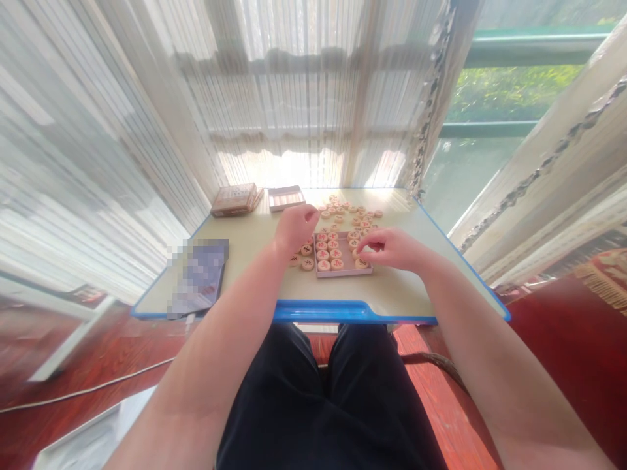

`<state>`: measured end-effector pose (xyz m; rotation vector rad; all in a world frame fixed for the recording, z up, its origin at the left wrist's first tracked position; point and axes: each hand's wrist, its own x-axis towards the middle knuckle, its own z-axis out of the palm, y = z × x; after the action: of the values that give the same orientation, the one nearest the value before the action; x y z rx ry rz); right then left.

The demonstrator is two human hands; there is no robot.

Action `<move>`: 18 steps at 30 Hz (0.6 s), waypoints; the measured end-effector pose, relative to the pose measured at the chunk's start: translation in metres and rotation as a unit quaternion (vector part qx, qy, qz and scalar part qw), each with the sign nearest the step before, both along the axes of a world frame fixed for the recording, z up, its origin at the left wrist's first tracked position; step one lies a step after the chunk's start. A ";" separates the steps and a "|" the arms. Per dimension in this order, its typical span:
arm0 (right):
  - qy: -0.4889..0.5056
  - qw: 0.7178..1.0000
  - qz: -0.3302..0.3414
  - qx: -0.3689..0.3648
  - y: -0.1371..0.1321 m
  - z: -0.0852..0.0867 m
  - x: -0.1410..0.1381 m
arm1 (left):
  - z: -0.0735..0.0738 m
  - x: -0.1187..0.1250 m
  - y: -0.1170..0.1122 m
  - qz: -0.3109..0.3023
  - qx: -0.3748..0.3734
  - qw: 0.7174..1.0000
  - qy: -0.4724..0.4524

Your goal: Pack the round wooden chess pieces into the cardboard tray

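A shallow open box (345, 274) lies on the small table, with round wooden xiangqi pieces inside. Red-marked pieces (336, 254) fill two columns on its left side; dark-marked pieces (361, 264) line its right side, and bare bottom shows between. My right hand (389, 249) reaches over the box's right edge, thumb and fingers brought together at a piece there, partly hidden by the fingertips. Above the box's left rear corner, my left hand (298, 227) is closed with curled fingers; whatever they hold is hidden. Loose dark-marked pieces (307, 264) sit left of the box.
More loose pieces (337, 209) are scattered behind the box. A second shallow tray (287, 198) and some stacked brown boxes (236, 198) stand at the back left. A tablet-like device (200, 277), partly blurred, lies on the left. The table (396, 303) has a blue rim; curtains hang behind it.
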<state>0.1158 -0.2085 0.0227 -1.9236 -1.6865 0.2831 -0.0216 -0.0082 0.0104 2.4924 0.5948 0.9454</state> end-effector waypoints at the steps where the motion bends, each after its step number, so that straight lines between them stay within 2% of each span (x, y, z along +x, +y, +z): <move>1: 0.004 1.000 0.011 -0.009 -0.001 0.000 -0.001 | 0.001 0.000 -0.001 0.000 0.000 1.000 0.002; 5: 0.003 0.999 0.039 -0.024 -0.002 0.000 -0.002 | 0.002 -0.001 -0.003 -0.002 -0.004 1.000 0.011; 14: -0.014 0.999 0.039 -0.026 -0.003 0.003 -0.003 | 0.000 -0.001 -0.004 -0.005 0.011 1.000 0.025; 18: -0.015 1.000 0.024 0.001 -0.003 0.005 -0.003 | -0.002 -0.001 0.002 0.004 0.027 0.999 0.032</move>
<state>0.1130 -0.2116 0.0281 -1.8964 -1.7537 0.2716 -0.0229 -0.0063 0.0087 2.5773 0.6075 0.8991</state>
